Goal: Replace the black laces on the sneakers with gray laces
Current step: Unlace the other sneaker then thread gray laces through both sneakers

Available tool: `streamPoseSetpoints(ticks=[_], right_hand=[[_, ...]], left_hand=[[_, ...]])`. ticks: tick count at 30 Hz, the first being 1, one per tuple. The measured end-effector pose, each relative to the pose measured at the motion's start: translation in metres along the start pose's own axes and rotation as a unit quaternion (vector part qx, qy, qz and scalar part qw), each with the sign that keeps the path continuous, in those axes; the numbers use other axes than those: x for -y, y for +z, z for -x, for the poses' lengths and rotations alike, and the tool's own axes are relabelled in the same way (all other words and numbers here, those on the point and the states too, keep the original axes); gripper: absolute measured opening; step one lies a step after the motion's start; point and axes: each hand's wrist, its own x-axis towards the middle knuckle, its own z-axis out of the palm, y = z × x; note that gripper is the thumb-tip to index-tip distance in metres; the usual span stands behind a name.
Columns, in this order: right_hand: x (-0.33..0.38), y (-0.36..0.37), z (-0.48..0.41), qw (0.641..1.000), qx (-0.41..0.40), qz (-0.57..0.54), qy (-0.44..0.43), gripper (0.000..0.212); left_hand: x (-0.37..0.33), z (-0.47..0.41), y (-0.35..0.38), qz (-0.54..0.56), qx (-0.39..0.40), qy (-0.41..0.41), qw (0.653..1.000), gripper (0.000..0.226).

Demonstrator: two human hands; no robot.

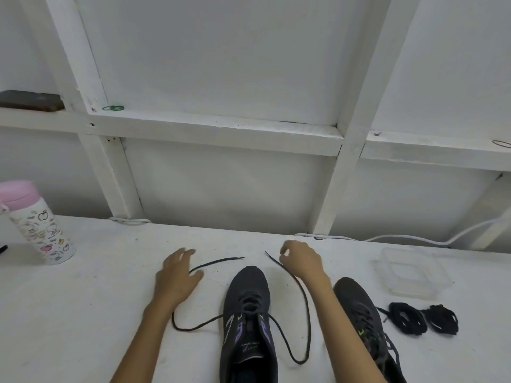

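One lace [309, 322] | left hand [177, 275] open | right hand [301, 261] pinches it | insole print [249, 352] illegible

No legible txt anywhere in view. Middle sneaker [249, 288]: small white print at the shoe opening, on tongue or insole, can't tell which; approx. two short lines, too blurred to read. Its purple/white side markings are shapes, not letters. Bottle [44, 230] at left of surface [110, 299]: body covered w/ apple drawings & small scribbly marks, poss. lettering, unreadable.
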Motion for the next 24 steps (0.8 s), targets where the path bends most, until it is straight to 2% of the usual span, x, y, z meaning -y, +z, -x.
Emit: streamPoseSetpoints(ticks=[3,6,7,9,11,13,15,16,17,19,22,24], right_hand=[[-0.002,0.039,-0.030,0.999,0.000,0.031,-0.025,0.039],[-0.008,0.069,-0.033,0.996,-0.045,0.066,-0.034,0.031],[-0.011,0.074,-0.031,0.995,-0.069,0.059,-0.036,0.026],[-0.016,0.077,-0.028,0.995,-0.092,0.038,-0.031,0.023],[-0.018,0.071,-0.027,0.996,-0.090,-0.020,-0.019,0.021],[-0.012,0.056,-0.017,0.980,-0.091,-0.177,-0.005,0.013],[-0.001,0.035,0.006,0.931,-0.096,-0.351,-0.023,0.011],[0.003,0.024,0.022,0.911,-0.092,-0.400,-0.045,0.013],[0.006,0.016,0.038,0.903,-0.081,-0.416,-0.072,0.016],[0.006,0.006,0.069,0.910,-0.045,-0.395,-0.120,0.022],[-0.007,0.009,0.103,0.925,0.006,-0.361,-0.121,0.017],[-0.016,0.014,0.117,0.934,0.022,-0.342,-0.105,0.020]], left_hand=[[-0.030,-0.023,0.021,-0.079,0.045,0.105,0.990,0.061],[-0.039,-0.033,0.046,-0.164,0.106,0.145,0.970,0.060],[-0.038,-0.035,0.052,-0.182,0.102,0.148,0.967,0.056],[-0.034,-0.038,0.059,-0.172,0.035,0.158,0.972,0.042],[-0.033,-0.035,0.060,-0.133,-0.025,0.172,0.976,0.021],[-0.033,-0.032,0.058,-0.072,-0.027,0.162,0.984,0.012],[-0.038,-0.024,0.049,0.060,-0.012,0.110,0.992,0.010],[-0.040,-0.018,0.042,0.138,-0.014,0.092,0.986,0.013],[-0.042,-0.011,0.035,0.202,-0.022,0.083,0.976,0.015],[-0.044,0.006,0.021,0.291,-0.027,0.078,0.953,0.019],[-0.039,0.039,0.006,0.395,0.039,0.072,0.915,0.014],[-0.037,0.060,0.001,0.412,0.086,0.063,0.905,0.008]])
